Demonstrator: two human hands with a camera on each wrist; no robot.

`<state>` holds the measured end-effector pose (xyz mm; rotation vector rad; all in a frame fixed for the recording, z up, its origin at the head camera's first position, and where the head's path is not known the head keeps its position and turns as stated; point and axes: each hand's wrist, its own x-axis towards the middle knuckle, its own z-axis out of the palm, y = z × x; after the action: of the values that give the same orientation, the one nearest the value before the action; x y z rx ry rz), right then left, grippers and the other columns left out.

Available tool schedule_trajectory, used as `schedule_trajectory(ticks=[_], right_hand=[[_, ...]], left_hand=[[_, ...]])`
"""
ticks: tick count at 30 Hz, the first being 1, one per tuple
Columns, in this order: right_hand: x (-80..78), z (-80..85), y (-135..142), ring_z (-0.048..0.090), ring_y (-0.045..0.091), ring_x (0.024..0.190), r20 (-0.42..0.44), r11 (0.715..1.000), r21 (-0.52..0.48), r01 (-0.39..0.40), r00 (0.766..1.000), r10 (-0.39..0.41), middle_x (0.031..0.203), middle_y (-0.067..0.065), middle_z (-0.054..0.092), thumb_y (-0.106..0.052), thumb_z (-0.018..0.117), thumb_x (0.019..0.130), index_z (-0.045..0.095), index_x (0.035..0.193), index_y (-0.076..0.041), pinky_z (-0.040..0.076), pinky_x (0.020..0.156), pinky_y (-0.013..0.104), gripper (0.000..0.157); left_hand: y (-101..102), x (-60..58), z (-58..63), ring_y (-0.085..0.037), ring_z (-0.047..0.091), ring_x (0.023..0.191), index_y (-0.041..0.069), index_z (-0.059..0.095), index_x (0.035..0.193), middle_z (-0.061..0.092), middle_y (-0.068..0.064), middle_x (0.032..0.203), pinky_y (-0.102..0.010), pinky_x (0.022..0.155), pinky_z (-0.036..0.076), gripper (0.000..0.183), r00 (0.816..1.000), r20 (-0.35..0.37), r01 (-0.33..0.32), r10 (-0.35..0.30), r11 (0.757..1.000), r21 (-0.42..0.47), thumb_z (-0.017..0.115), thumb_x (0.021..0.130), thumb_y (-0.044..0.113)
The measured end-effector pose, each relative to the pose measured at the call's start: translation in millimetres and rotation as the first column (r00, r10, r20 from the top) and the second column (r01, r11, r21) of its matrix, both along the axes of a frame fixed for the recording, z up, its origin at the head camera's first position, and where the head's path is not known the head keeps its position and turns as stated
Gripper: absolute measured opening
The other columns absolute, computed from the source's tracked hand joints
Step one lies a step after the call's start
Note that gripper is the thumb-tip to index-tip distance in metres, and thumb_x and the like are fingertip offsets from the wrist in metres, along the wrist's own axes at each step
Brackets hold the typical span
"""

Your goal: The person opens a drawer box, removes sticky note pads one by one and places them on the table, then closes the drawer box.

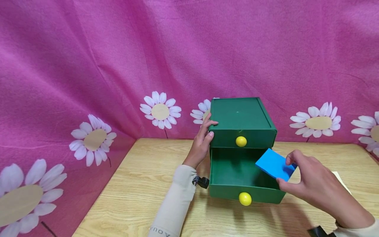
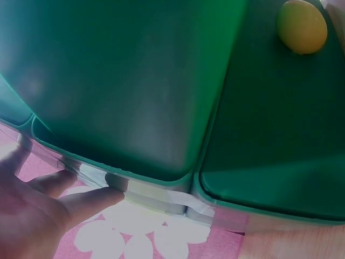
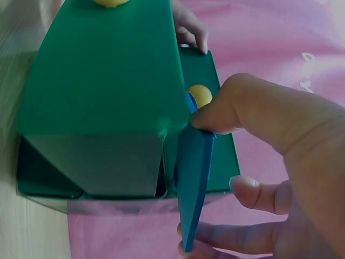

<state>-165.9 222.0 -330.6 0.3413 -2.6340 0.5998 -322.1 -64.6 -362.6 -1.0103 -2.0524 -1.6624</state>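
A small green drawer cabinet (image 1: 237, 113) has its lower drawer (image 1: 226, 190) pulled out, with a bare green floor showing, while the upper drawer (image 1: 225, 139) is closed. Each drawer front carries a round yellow knob. My left hand (image 1: 201, 146) rests against the cabinet's left side, its fingers extended and one fingertip over the top edge; the left wrist view shows these fingers (image 2: 94, 202) along the side. Between thumb and fingers, my right hand (image 1: 314, 177) pinches a square blue sticky note pad (image 1: 273, 163), held tilted above the right side of the open drawer.
The cabinet stands on a light wood-grain table (image 1: 139, 184). A pink cloth (image 1: 189, 49) with printed white daisies hangs behind and to the left. A pale piece of paper (image 1: 341, 181) lies partly hidden behind my right hand.
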Motion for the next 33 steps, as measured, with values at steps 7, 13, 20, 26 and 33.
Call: schedule_trajectory(ticks=[7,13,20,26,33], right_hand=[[-0.6,-5.2,14,0.042,0.018,0.066,0.066,1.0,0.003,0.025,0.997,-0.025,0.079,0.003,0.055,-0.03,0.084,0.067,0.05,0.098,-0.015,0.031,0.049,0.03,0.049],[-4.4,-5.5,22,0.044,0.018,0.065,0.081,0.999,0.013,0.032,0.996,-0.032,0.083,0.008,0.062,-0.029,0.086,0.065,0.051,0.097,-0.011,0.032,0.048,0.029,0.05],[-4.3,-8.9,30,0.039,0.012,0.06,0.017,0.999,0.005,0.047,0.999,-0.047,0.083,0.007,0.062,-0.027,0.085,0.064,0.052,0.094,-0.014,0.027,0.047,0.026,0.046],[-3.6,-8.1,35,0.039,0.015,0.058,0.044,0.996,0.01,0.093,0.995,-0.094,0.083,0.008,0.062,-0.03,0.083,0.068,0.05,0.096,-0.013,0.027,0.046,0.027,0.047],[-6.0,-7.5,42,0.042,0.02,0.062,0.154,0.987,0.03,0.161,0.975,-0.163,0.085,0.017,0.061,-0.036,0.078,0.074,0.05,0.098,-0.005,0.03,0.048,0.031,0.049]], left_hand=[[0,-3.1,-3.8,-0.011,0.019,0.144,0.023,0.043,0.137,0.015,0.004,0.161,-0.044,0.115,0.024,0.037,1.0,0.009,-0.007,0.007,1.0,0.001,0.035,0.101,0.025],[-2,20.3,17.4,-0.024,0.017,0.146,0.007,0.041,0.137,0.014,-0.012,0.161,-0.049,0.115,0.022,0.037,1.0,0.01,0.006,-0.006,1.0,-0.001,0.034,0.1,0.012],[-1,17.3,15.2,-0.021,0.017,0.146,0.009,0.042,0.138,0.015,-0.008,0.161,-0.046,0.115,0.023,0.039,1.0,0.02,-0.003,0.003,1.0,-0.006,0.035,0.1,0.013],[0,-2.7,-3.8,-0.007,0.017,0.144,0.024,0.042,0.139,0.014,0.009,0.161,-0.041,0.115,0.023,0.039,0.999,0.034,-0.018,0.018,1.0,-0.003,0.035,0.1,0.021],[1,-4.5,-6.3,-0.007,0.016,0.144,0.03,0.043,0.138,0.014,0.013,0.16,-0.044,0.115,0.023,0.038,1.0,0.015,-0.021,0.021,1.0,-0.014,0.035,0.1,0.026]])
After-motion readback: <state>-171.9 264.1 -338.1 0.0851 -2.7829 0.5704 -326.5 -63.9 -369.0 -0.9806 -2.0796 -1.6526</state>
